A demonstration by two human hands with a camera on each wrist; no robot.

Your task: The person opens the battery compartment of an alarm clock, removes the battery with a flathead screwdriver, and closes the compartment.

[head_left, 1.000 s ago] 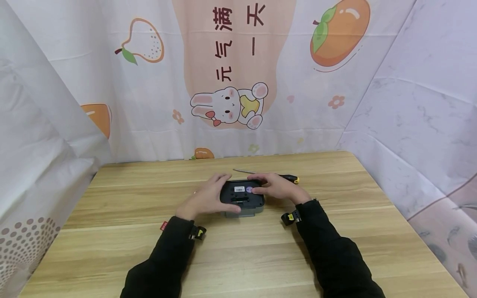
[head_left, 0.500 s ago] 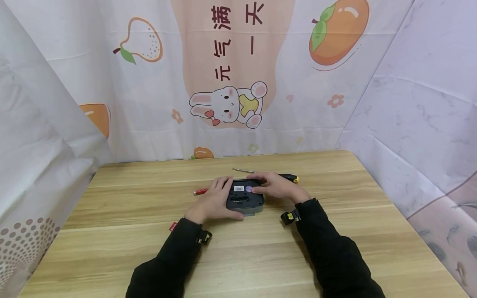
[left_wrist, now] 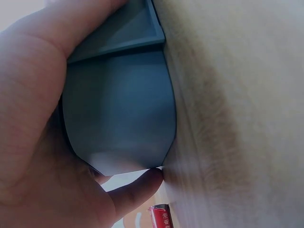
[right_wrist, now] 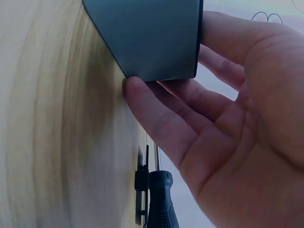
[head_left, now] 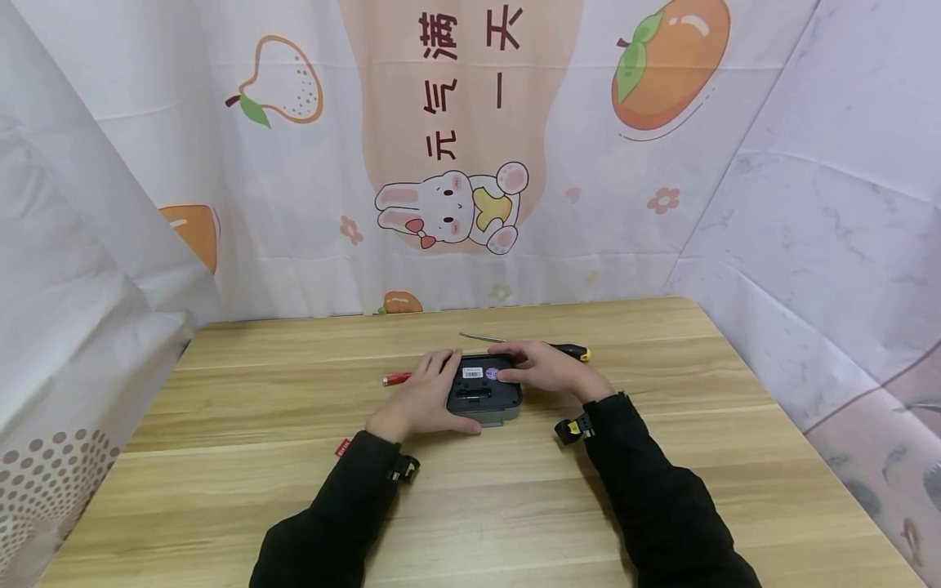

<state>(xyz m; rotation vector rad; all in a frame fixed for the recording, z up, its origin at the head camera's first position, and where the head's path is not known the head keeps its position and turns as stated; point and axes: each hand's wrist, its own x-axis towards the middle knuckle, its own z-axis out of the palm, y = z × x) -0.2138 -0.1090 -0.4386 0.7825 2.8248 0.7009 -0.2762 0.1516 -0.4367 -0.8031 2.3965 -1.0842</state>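
Observation:
A dark grey plastic device (head_left: 485,398) lies on the table with its back face up, showing a barcode label, a round purple sticker and a slot that looks like a battery compartment. My left hand (head_left: 422,402) grips its left end, thumb at the near edge and fingers at the far edge. The right hand (head_left: 546,369) holds the far right corner, thumb on the back face and fingers behind the far edge. In the left wrist view, the grey end wall (left_wrist: 118,109) sits between thumb and fingers. From the right wrist, fingertips touch the device's lower edge (right_wrist: 152,42).
Just left of my left hand lies a red battery (head_left: 397,378), partly hidden. Behind the right hand is a screwdriver (head_left: 572,352) with a black and yellow handle. A thin black part (right_wrist: 141,180) lies beside it. A printed curtain (head_left: 294,204) hangs behind the wooden table (head_left: 220,425).
My left hand has shifted right and closer around the device's left end, uncovering the red battery. The right hand has stayed in place.

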